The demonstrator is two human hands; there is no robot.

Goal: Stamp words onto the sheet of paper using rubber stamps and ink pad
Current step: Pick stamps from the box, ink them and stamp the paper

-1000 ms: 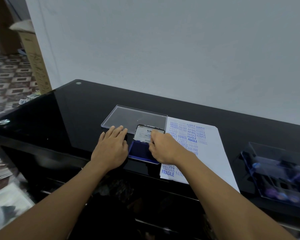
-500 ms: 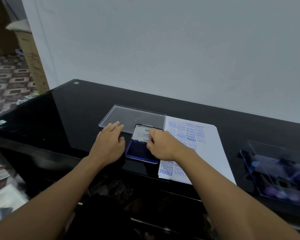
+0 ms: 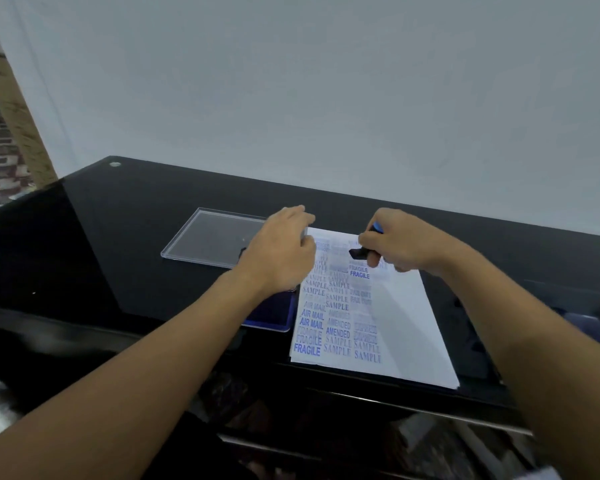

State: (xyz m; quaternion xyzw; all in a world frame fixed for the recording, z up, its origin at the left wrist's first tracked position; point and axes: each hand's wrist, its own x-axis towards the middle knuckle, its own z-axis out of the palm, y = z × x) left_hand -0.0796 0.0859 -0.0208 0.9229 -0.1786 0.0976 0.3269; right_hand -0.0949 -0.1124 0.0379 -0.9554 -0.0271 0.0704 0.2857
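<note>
On the black glass tabletop [image 3: 125, 237], my right hand [image 3: 400, 242] clamps a black-and-blue rubber stamp [image 3: 361, 252] over the white stamped sheet's [image 3: 406, 320] twelve-o'clock end; my left hand [image 3: 281, 251] covers the blue ink pad [image 3: 272, 315] at nine o'clock, its grip unclear.

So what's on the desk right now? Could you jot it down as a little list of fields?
surface: glossy black desk
paper: white sheet covered in blue words such as FRAGILE, SAMPLE, AIR MAIL
ink pad: blue ink pad, partly under the left arm
left hand: left hand over the pad's lid
right hand: right hand holding a stamp over the paper's top
other: clear plastic lid lying flat
</note>
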